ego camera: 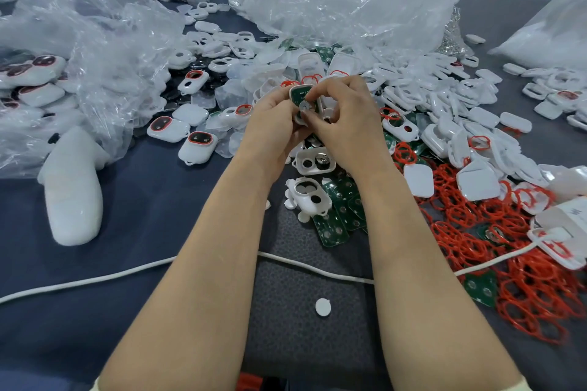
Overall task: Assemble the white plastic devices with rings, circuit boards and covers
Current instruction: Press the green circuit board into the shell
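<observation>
My left hand (270, 124) grips a white plastic device shell (300, 98) from below and the left, held up over the parts pile. A green circuit board sits inside the shell, facing me. My right hand (343, 117) pinches the shell's right edge, with its fingertips curled onto the board. Just below the hands lie an open white shell (314, 162) with metal discs in it, another white shell (309, 197), and loose green circuit boards (336, 216). Red rings (508, 263) are heaped at the right.
White covers and frames (444, 111) are piled behind and to the right. Finished devices with red rings (197, 146) lie at the left near crumpled plastic bags (95, 57). A white cable (286, 260) crosses the table under my forearms. A small white disc (323, 307) lies near me.
</observation>
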